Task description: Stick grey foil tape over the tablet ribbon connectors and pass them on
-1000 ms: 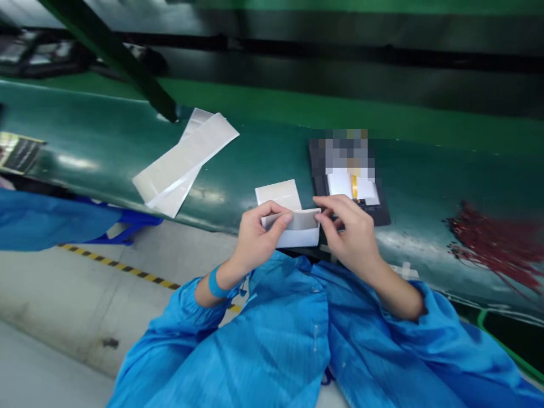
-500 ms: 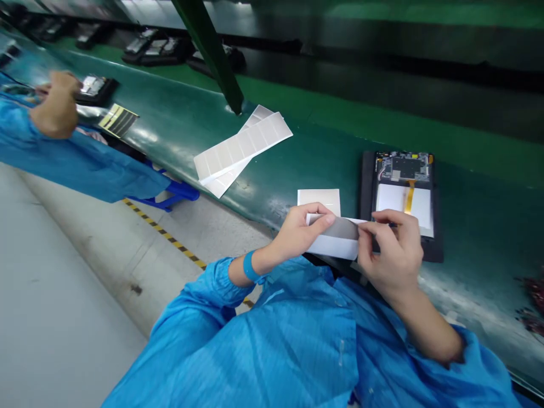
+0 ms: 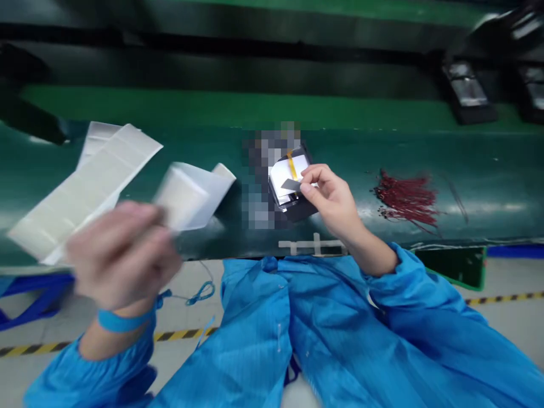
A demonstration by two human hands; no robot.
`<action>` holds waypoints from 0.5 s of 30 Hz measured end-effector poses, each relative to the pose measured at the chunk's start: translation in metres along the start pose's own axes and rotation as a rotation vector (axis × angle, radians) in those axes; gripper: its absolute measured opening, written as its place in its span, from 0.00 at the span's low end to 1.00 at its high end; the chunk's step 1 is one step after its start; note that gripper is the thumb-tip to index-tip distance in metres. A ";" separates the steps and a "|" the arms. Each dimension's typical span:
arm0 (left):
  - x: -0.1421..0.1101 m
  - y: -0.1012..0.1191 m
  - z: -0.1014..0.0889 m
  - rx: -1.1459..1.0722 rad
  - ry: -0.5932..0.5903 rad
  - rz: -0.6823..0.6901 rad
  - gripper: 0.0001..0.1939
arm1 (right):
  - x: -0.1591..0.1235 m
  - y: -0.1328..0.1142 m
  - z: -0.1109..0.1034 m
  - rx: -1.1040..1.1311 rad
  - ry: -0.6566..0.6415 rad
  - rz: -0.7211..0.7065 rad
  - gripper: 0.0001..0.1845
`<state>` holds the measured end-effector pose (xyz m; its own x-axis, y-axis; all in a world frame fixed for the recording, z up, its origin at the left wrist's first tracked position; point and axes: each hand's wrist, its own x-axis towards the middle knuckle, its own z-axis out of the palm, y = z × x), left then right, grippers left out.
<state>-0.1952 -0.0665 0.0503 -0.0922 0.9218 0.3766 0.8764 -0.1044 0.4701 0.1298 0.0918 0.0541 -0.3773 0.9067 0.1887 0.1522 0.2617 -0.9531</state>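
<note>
My left hand (image 3: 123, 249), blurred by motion, is closed on a white sheet of sticker backing (image 3: 198, 198) at the left of the head view. Between the thumb and fingers of my right hand (image 3: 329, 195) is a small dark grey sticker (image 3: 290, 185). That piece hangs over an opened tablet (image 3: 302, 211), whose white inner panel (image 3: 280, 173) and yellow ribbon cable (image 3: 292, 164) show. The tablet's left part is hidden by pixel blocks. Two long strips of pale stickers (image 3: 91, 190) lie crossed on the bench, left of the held sheet.
A bundle of thin dark red wires (image 3: 406, 195) lies on the green bench (image 3: 505, 187) to the right. More opened devices (image 3: 467, 90) sit on the line at the back right. A dark green post (image 3: 34, 122) stands at far left. White tape (image 3: 317, 245) marks the front edge.
The view has swung right. My hands have parted: the right carries a grey sticker over the tablet, while the left moves away leftward with the backing sheet.
</note>
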 end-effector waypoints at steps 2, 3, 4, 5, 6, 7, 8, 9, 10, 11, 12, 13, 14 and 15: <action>-0.012 0.004 0.018 -0.021 -0.153 0.385 0.11 | 0.002 0.008 -0.024 -0.036 0.069 0.015 0.16; -0.017 0.007 0.031 -0.028 -0.240 0.534 0.15 | 0.002 0.011 -0.034 -0.054 0.082 0.038 0.17; -0.020 0.010 0.043 -0.041 -0.332 0.613 0.17 | 0.003 0.012 -0.043 -0.066 0.074 0.071 0.17; -0.021 0.013 0.054 -0.054 -0.403 0.636 0.17 | 0.004 0.014 -0.049 -0.073 0.047 0.108 0.17; -0.021 0.015 0.063 -0.064 -0.458 0.614 0.17 | 0.004 0.015 -0.053 -0.076 0.005 0.146 0.16; -0.019 0.017 0.069 -0.079 -0.480 0.577 0.18 | 0.006 0.016 -0.053 -0.078 -0.046 0.182 0.14; -0.015 0.019 0.072 -0.098 -0.471 0.531 0.19 | 0.007 0.017 -0.050 -0.083 -0.098 0.215 0.12; -0.009 0.022 0.073 -0.119 -0.436 0.473 0.17 | 0.008 0.020 -0.045 -0.092 -0.143 0.244 0.09; -0.003 0.027 0.074 -0.138 -0.377 0.399 0.14 | 0.010 0.022 -0.039 -0.104 -0.182 0.270 0.07; 0.004 0.034 0.074 -0.154 -0.303 0.317 0.11 | 0.011 0.026 -0.033 -0.121 -0.212 0.292 0.06; 0.011 0.044 0.075 -0.164 -0.233 0.243 0.09 | 0.013 0.029 -0.026 -0.141 -0.232 0.307 0.05; 0.017 0.055 0.078 -0.172 -0.170 0.187 0.07 | 0.015 0.032 -0.022 -0.163 -0.243 0.314 0.05; 0.021 0.068 0.083 -0.177 -0.125 0.154 0.06 | 0.016 0.035 -0.018 -0.181 -0.249 0.316 0.05; 0.024 0.080 0.089 -0.173 -0.100 0.142 0.08 | 0.017 0.037 -0.016 -0.194 -0.255 0.318 0.05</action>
<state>-0.0852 -0.0191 0.0258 0.0807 0.9248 0.3717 0.7822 -0.2899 0.5515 0.1433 0.1225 0.0259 -0.4937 0.8476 -0.1944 0.4561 0.0620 -0.8878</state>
